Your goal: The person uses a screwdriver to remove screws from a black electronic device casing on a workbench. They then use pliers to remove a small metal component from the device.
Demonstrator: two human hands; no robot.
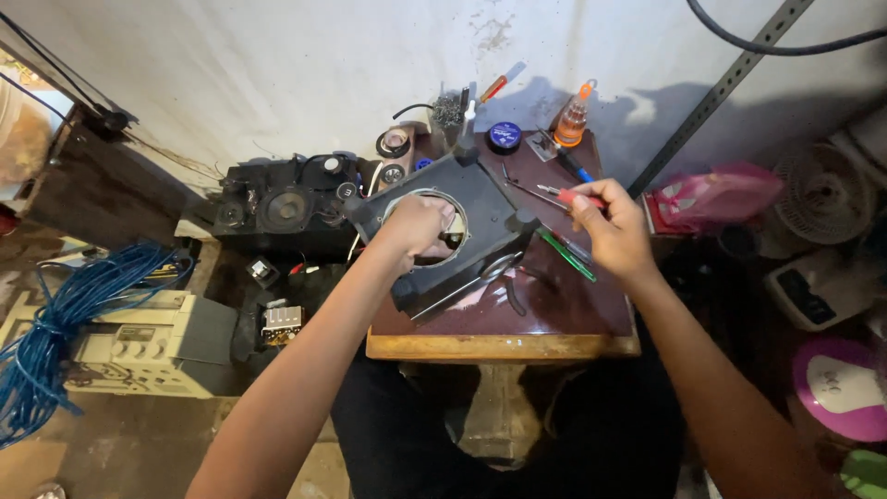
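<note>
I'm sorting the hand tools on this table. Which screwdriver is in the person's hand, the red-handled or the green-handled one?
The red-handled screwdriver: the right hand grips it, shaft pointing left. The green-handled screwdriver lies loose on the table, just below that hand.

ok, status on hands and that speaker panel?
Left hand in the round opening of the speaker panel. Right hand grips red-handled screwdriver. Scissors beside panel.

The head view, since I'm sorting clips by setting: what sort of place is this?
Probably a small home electronics repair corner. The left hand rests in the round opening of a dark speaker panel on a small wooden table, the right hand holds a red-handled screwdriver, and a black speaker box sits beside it.
</note>
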